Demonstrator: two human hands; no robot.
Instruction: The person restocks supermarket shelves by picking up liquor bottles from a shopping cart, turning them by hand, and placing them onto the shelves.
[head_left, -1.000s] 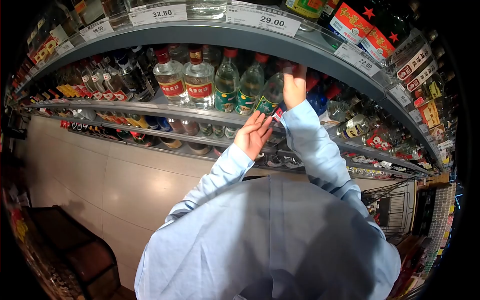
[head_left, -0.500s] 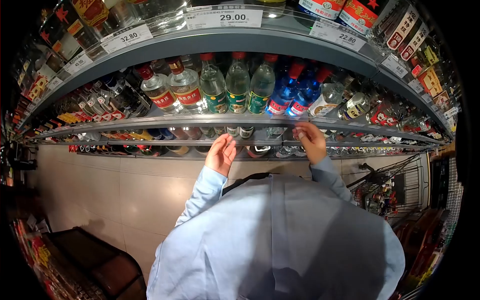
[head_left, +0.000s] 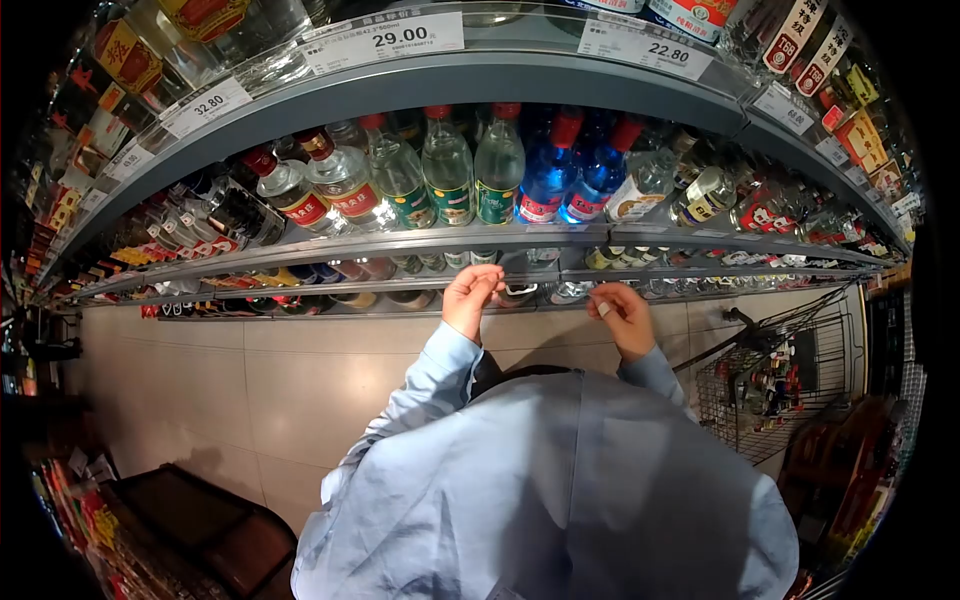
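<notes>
My left hand [head_left: 472, 301] is raised in front of the lower shelf edges, its fingers curled in toward the thumb. My right hand [head_left: 624, 318] is a short way to the right, with thumb and fingers bent together. Whether either hand pinches something small cannot be made out. Neither hand touches a bottle. Beyond them on the shelf stand green-labelled clear bottles [head_left: 447, 177] with red caps. Two blue bottles [head_left: 546, 177] with red caps stand beside these. Left of the green labels are clear bottles with red labels [head_left: 346, 190].
An upper shelf edge [head_left: 420, 92] carries price tags [head_left: 384, 41]. Lower shelves [head_left: 390, 284] hold more bottles. A wire shopping cart [head_left: 735, 400] with goods stands at the right. Tiled floor [head_left: 170, 370] runs along the left, near a dark-framed bin or stand [head_left: 200, 520].
My left hand has moved right and its fingers have curled in. My right hand has drawn down, away from the shelf edge below the blue bottles. The view has shifted slightly.
</notes>
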